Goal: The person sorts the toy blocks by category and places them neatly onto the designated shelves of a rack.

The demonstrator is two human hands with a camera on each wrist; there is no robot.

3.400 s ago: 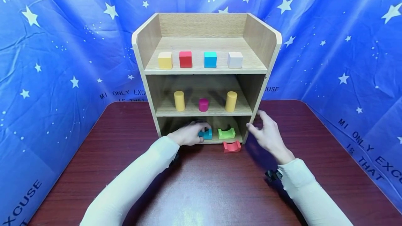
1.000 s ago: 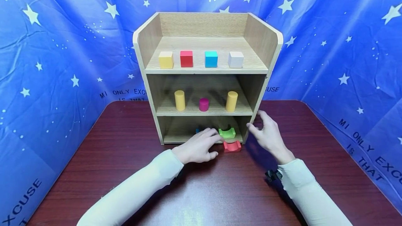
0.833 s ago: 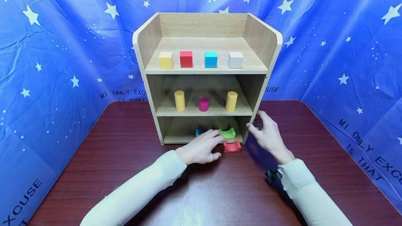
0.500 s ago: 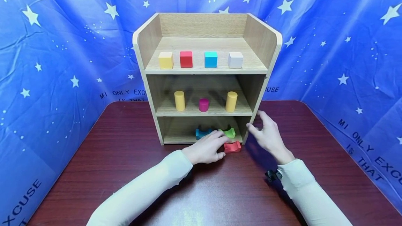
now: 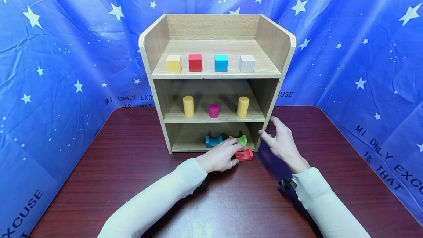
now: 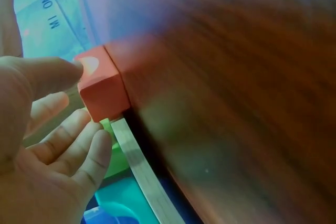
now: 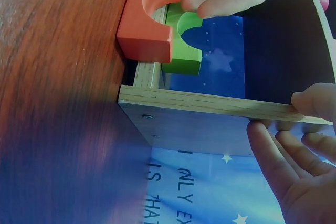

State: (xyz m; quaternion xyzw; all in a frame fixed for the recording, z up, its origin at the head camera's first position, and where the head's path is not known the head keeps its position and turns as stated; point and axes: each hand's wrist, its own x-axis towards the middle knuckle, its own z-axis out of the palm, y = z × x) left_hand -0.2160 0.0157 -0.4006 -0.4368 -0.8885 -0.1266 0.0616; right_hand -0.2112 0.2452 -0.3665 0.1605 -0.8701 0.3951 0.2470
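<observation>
My left hand (image 5: pixel 219 155) reaches over the left end of a red arch block (image 5: pixel 245 154), which stands on the table against the shelf's front edge. In the left wrist view the thumb overlaps the end of this block, and the fingers (image 6: pixel 97 156) are spread loosely beside it. Behind, on the bottom shelf, sit a green arch block (image 7: pixel 184 61), partly covered by the hand, and a blue arch block (image 5: pixel 213 141). My right hand (image 5: pixel 283 143) holds the right side panel of the wooden shelf (image 7: pixel 210 106), thumb on the inside and fingers outside.
A yellow, a red, a blue and a white cube (image 5: pixel 247 63) line the top shelf. Two yellow cylinders (image 5: pixel 188 106) flank a short magenta cylinder (image 5: pixel 213 111) on the middle shelf. The dark red table (image 5: pixel 138 179) meets a blue starry curtain (image 5: pixel 66 47) behind.
My left hand let go of the blue arch block, came forward out of the bottom shelf and slid right to the red arch block. The right hand stayed on the side panel.
</observation>
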